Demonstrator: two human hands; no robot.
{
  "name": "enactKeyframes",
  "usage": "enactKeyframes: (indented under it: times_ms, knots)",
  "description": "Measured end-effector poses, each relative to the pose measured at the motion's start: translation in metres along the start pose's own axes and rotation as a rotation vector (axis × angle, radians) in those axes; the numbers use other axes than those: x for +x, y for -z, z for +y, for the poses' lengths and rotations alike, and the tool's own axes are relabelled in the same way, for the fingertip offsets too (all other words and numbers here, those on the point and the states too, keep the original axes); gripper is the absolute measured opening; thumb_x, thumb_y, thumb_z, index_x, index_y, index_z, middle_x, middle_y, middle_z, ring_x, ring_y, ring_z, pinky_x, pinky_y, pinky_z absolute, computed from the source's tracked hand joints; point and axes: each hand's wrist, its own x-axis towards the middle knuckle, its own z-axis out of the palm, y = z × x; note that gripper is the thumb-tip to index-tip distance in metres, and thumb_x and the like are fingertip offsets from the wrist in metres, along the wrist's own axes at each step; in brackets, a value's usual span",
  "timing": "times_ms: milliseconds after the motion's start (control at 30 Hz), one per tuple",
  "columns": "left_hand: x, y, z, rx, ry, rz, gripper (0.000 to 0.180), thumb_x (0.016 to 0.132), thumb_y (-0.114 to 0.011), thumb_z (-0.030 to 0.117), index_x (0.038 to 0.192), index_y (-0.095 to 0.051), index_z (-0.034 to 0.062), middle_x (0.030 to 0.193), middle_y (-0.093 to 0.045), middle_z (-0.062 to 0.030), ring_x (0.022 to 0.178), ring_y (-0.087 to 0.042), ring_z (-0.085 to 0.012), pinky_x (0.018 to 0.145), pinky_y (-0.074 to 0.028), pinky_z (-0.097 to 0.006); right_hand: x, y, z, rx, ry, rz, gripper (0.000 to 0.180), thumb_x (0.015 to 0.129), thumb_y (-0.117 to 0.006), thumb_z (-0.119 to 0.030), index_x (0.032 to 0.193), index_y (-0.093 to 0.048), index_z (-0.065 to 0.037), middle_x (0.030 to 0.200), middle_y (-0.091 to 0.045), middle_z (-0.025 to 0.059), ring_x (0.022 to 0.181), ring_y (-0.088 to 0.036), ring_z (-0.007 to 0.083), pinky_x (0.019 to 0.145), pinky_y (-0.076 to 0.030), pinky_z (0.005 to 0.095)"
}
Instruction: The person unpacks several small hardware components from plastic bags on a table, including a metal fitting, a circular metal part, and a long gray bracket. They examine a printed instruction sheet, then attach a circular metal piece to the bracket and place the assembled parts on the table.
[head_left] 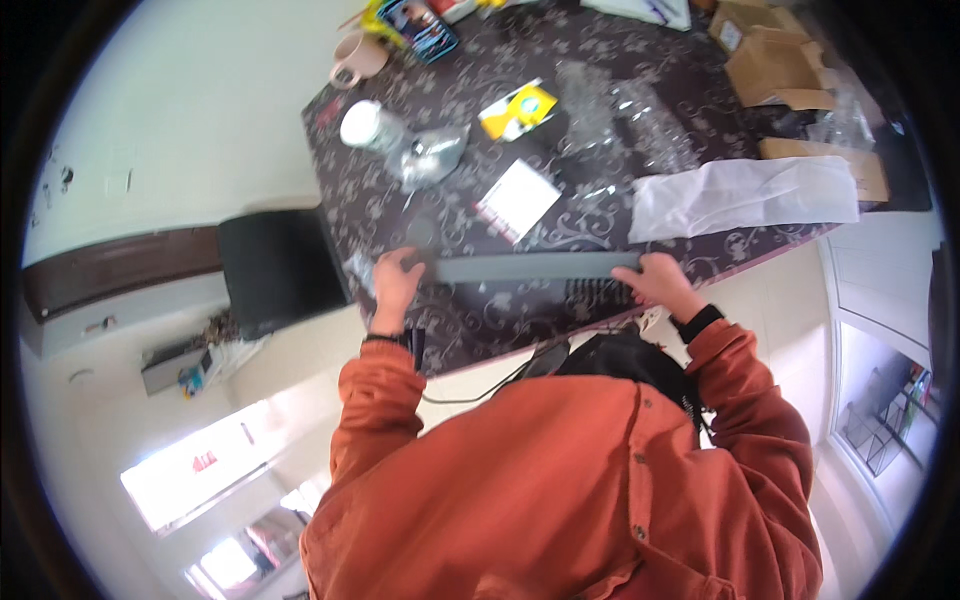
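Observation:
A long, flat grey strip (540,266) stretches from left to right above the near part of the table, and both my hands are on it. My left hand (397,282) is closed on its left end. At the other end, the fingers of my right hand (662,284) grip the strip's edge. I cannot make out whether it is stiff or soft. Just beyond it lies a white card (518,200). A white foam-like sleeve (745,198) is spread out past my right hand.
On the dark floral table (480,330) are a white-lidded jar (372,125), a clear plastic bag (432,157), a yellow-and-white packet (517,108) and crumpled clear wrap (590,110). A pink mug (358,58), a phone (422,30) and an open cardboard box (775,65) stand farther off. A black chair (280,268) is left.

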Motion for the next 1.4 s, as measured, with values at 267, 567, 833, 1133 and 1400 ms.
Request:
enactKeyframes:
  times_ms: [267,567,833,1133,1400]
  knots:
    - [0.134,-0.032,0.223,-0.511,-0.16,-0.16,0.052,0.08,-0.07,0.04,0.107,-0.063,-0.0037,0.099,-0.068,-0.0201,0.094,-0.066,-0.0321,0.082,-0.051,-0.039,-0.011,0.015,-0.007,-0.307,0.023,-0.035,0.061,0.085,-0.059,-0.053,0.066,-0.066,0.004,0.053,-0.06,0.0118,0.062,-0.067,0.028,0.062,-0.053,0.0384]
    - [0.209,-0.104,0.293,-0.359,0.159,-0.22,0.051,0.07,-0.078,0.037,0.09,-0.065,-0.0083,0.092,-0.068,-0.022,0.09,-0.067,-0.0332,0.079,-0.051,-0.037,-0.049,0.053,-0.009,0.303,0.124,-0.012,0.035,0.091,-0.061,-0.028,0.077,-0.062,0.003,0.067,-0.065,0.0074,0.06,-0.064,0.0131,0.055,-0.05,0.0254]
    - [0.197,-0.07,0.281,-1.234,0.307,-0.429,0.011,0.082,-0.072,0.012,0.083,-0.065,0.0037,0.064,-0.054,0.0026,0.052,-0.046,-0.0084,0.045,-0.034,-0.026,-0.04,0.093,-0.04,0.608,0.207,0.13,0.028,0.093,-0.058,-0.027,0.09,-0.062,0.001,0.077,-0.063,0.0007,0.073,-0.061,0.0092,0.066,-0.048,0.0215]
    - [0.069,0.045,0.285,-1.233,-0.332,-0.455,0.025,0.086,-0.067,0.008,0.11,-0.06,0.0045,0.078,-0.051,0.0076,0.068,-0.045,-0.0015,0.06,-0.037,-0.017,-0.048,0.122,-0.134,0.94,0.745,0.422,0.045,0.096,-0.057,-0.023,0.135,-0.045,-0.005,0.127,-0.052,0.0068,0.111,-0.053,0.0128,0.091,-0.043,0.0253]
    - [0.048,0.099,0.284,-1.147,-0.556,-0.16,0.047,0.085,-0.068,0.009,0.129,-0.052,0.007,0.105,-0.056,-0.0047,0.089,-0.054,-0.01,0.072,-0.045,-0.022,-0.082,0.097,-0.176,1.023,0.689,0.474,0.012,0.092,-0.063,-0.018,0.094,-0.066,-0.007,0.082,-0.064,-0.0029,0.075,-0.056,0.0028,0.063,-0.041,0.0181]
